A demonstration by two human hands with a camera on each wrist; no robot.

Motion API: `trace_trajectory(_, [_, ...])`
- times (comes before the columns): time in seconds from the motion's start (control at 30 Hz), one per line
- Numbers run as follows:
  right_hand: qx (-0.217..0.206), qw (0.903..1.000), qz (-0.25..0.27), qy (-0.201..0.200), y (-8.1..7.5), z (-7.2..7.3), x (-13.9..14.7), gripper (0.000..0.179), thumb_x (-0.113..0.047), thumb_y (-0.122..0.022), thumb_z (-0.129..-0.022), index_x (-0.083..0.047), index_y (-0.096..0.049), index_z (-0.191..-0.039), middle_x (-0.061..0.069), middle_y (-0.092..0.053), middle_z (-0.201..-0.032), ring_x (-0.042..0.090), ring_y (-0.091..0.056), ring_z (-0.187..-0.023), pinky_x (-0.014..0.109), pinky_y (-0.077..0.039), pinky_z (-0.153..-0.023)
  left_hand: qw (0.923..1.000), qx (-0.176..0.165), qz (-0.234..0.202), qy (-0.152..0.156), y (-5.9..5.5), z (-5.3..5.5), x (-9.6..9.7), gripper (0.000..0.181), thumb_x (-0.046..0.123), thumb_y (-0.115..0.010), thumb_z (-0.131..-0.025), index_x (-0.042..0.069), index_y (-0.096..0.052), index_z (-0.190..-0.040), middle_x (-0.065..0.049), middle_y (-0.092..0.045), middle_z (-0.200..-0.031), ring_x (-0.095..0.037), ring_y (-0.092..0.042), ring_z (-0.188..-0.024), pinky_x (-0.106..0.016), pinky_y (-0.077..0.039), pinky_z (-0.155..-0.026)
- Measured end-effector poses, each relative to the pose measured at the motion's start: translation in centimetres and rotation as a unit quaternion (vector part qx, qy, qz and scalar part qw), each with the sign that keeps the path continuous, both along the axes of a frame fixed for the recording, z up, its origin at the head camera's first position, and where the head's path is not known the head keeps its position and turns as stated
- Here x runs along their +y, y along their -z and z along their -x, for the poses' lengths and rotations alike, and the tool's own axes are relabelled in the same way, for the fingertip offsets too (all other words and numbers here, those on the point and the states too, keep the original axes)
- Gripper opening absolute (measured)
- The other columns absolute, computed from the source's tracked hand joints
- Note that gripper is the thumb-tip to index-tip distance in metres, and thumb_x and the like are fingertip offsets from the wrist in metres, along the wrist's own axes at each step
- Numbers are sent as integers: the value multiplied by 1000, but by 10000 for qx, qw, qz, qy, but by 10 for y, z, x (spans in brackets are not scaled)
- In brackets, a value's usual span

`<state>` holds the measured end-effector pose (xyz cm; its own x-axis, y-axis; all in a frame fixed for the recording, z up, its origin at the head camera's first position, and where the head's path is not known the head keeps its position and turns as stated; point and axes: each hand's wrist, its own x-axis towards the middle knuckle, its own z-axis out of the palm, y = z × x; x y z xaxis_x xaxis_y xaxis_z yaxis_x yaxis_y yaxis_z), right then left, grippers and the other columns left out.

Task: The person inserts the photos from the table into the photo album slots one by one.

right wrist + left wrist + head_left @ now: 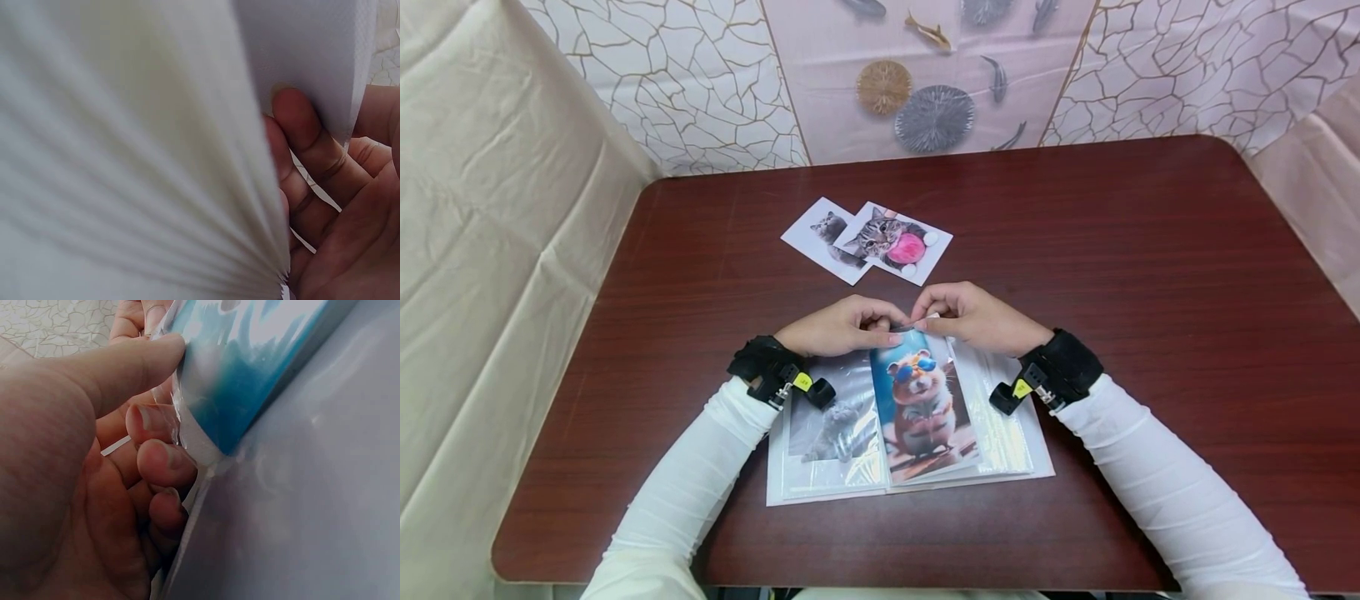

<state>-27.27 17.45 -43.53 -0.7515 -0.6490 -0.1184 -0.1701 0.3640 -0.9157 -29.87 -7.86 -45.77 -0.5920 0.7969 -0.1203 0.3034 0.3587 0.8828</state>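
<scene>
An open photo album (775, 493) with clear page sleeves lies in front of me. A photo of a hamster in sunglasses (922, 417) sits in its middle sleeve. At the top edge of that sleeve, my left hand (842, 325) pinches the clear film between thumb and fingers; the film and the photo's blue corner (234, 412) show in the left wrist view. My right hand (981, 318) pinches the same top edge from the other side. In the right wrist view its fingers (297, 119) press against a white page, beside fanned album pages (125, 162). A grey animal picture (842, 429) fills the left page.
Two loose cat photos lie beyond the album: one with a pink ball (891, 242) overlaps one with a grey kitten (820, 242). All rest on a dark red-brown table (1150, 333). A patterned cloth (700, 83) hangs along its back edge.
</scene>
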Motion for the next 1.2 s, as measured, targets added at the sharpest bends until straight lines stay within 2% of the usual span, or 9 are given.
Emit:
trace_trajectory(0.43, [-20,10000,-42,55,2,-1,0,13,-13,-59,-103,-5,-65,-112,7,-71,-92,18,-62,-91,26,-45,-81,9999,-91,36,-26,0,0,1,25,16,-66,-99,11,-70,-124,1,-45,-76,-18,-48,-76,-26,-38,-70])
trace_trajectory(0.97, [-28,9999,-109,121,2,-1,-1,13,-12,-59,-103,-5,-65,-111,8,-72,-93,17,-63,-92,26,-46,-81,10000,-40,4,-5,0,0,0,26,15,-66,-99,10,-69,-124,1,-44,-76,-18,-47,-75,-26,-38,-69])
trace_trajectory(1.2, [-27,9998,-113,145,2,-1,-2,13,-13,-60,-103,-5,-65,-111,7,-71,-91,19,-61,-93,27,-45,-81,10000,-20,45,-28,1,0,0,26,17,-66,-99,12,-70,-124,1,-48,-79,-18,-49,-78,-26,-39,-70])
